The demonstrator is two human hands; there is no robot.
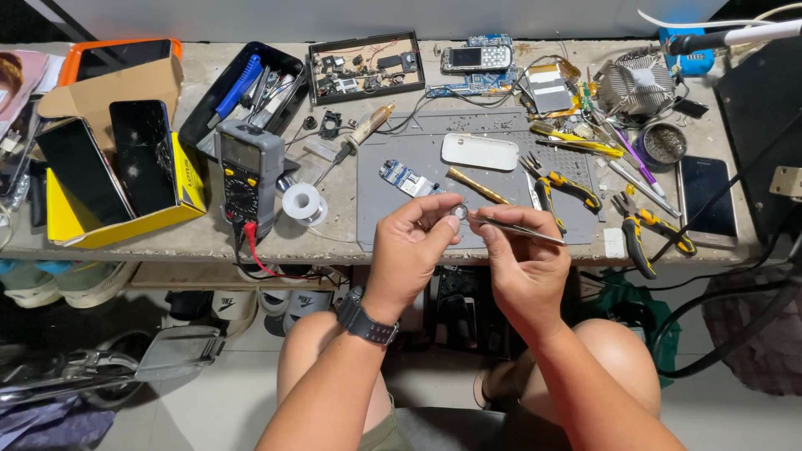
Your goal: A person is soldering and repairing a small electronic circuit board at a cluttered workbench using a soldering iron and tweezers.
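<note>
Small and round, a silvery ring-shaped part (460,212) is being pinched between the thumb and forefinger of the left hand (411,244), held just above the front edge of the workbench (351,219), over the near side of the grey work mat (501,179). Closing narrowly around a pair of metal tweezers (518,230), the right hand (522,267) is bringing their tips up against the part, though whether they are actually touching it is too fine to tell. A black wristwatch (366,319) is sitting on the left wrist. Lying on the mat just behind the hands are a small blue circuit board (406,179), a brass-coloured rod (476,186) and a white oval cover (479,152). Resting toward the right edge of the bench are yellow-handled pliers (561,185) and cutters (645,232), with a dark phone (706,200) beyond them. To the left, a grey multimeter (248,171) is standing beside a spool of solder (302,202), and a yellow cardboard box (125,167) holding phones is sitting at the left end.
</note>
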